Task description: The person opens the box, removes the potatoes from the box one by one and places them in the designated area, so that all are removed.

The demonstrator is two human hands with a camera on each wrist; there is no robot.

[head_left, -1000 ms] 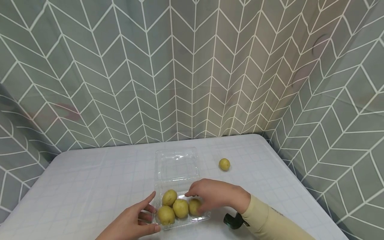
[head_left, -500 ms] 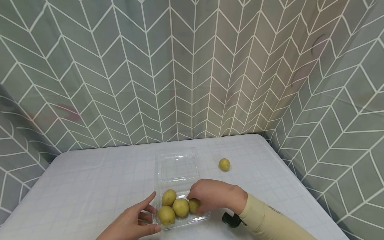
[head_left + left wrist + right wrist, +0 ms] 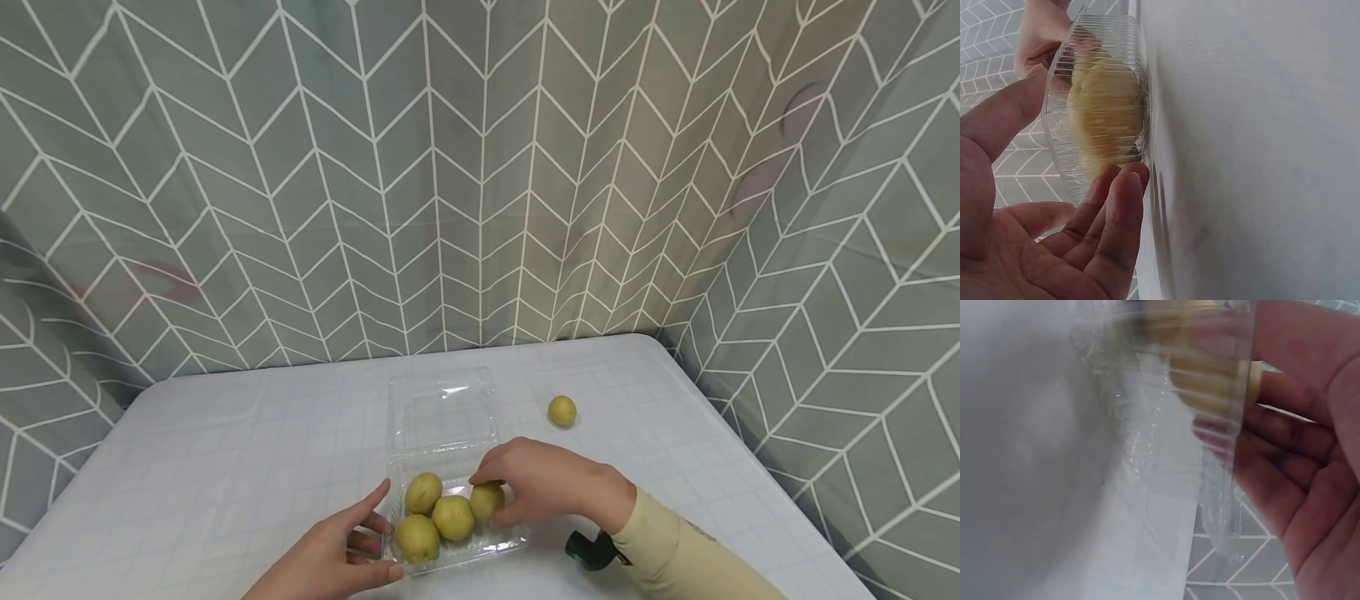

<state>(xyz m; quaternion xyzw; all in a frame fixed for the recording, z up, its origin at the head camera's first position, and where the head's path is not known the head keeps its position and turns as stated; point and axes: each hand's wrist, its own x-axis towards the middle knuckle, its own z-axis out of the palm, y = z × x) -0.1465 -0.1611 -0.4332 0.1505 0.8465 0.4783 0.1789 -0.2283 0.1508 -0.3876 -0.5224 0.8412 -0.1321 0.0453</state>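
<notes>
A clear plastic clamshell box (image 3: 457,554) lies on the table with its lid (image 3: 444,408) folded back, away from the person. Three round yellow fruits (image 3: 452,518) rest grouped in its left half. My right hand (image 3: 543,483) reaches in at the right and holds another yellow fruit (image 3: 486,500) between thumb and fingers. The right wrist view shows this fruit (image 3: 1210,394) partly through the ribbed clear wall. At the box's left side my left hand (image 3: 337,542) is spread, fingers fairly straight. In the left wrist view its fingertips (image 3: 1125,187) rest right at the ribbed wall.
One more yellow fruit (image 3: 562,411) sits on the white tablecloth (image 3: 247,450), to the right of the lid. A dark wrist device (image 3: 591,550) hangs under the right sleeve. Patterned grey curtain (image 3: 465,167) hangs behind the table and at its sides.
My right hand has shifted slightly up and its fingers now sit around the rightmost fruit, which shows more and has moved slightly away from the person. The left hand stays at the box.
</notes>
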